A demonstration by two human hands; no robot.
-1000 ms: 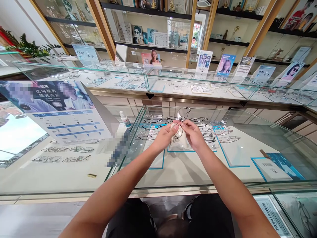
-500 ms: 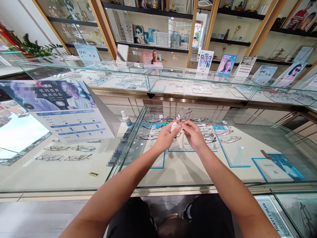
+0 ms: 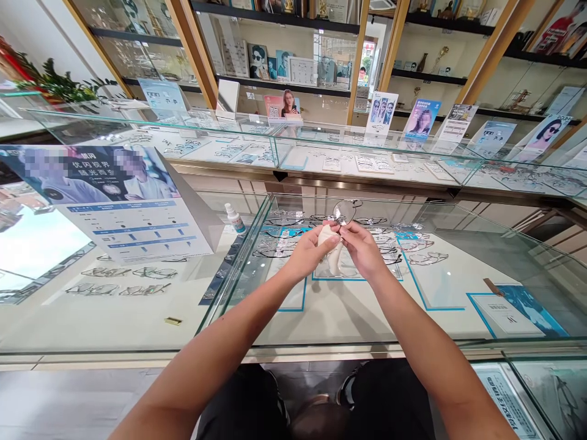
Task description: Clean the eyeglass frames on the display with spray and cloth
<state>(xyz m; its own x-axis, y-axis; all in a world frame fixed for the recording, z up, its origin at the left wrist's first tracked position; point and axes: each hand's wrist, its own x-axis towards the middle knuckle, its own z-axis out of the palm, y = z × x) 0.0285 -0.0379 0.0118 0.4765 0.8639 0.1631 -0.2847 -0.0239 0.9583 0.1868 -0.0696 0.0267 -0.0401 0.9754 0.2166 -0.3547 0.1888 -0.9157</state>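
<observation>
A thin-framed pair of glasses (image 3: 345, 211) is held up above the glass display counter (image 3: 440, 244). My left hand (image 3: 310, 252) is closed on a white cleaning cloth (image 3: 331, 255), pinching it against the lower part of the glasses. My right hand (image 3: 363, 246) is closed on the glasses frame from the right side. One round lens sticks up above both hands. The cloth hangs down between my hands. The rest of the frame is hidden by my fingers and the cloth.
Several glasses lie in rows under the counter glass (image 3: 284, 235). A small white spray bottle (image 3: 233, 218) stands on the counter to the left. A large tilted poster stand (image 3: 119, 201) is further left. A second counter (image 3: 321, 153) and wall shelves (image 3: 284, 55) lie behind.
Both hands have lifted slightly and the exposed lens now shows higher above my fingers. The cloth has shifted a little in my left hand.
</observation>
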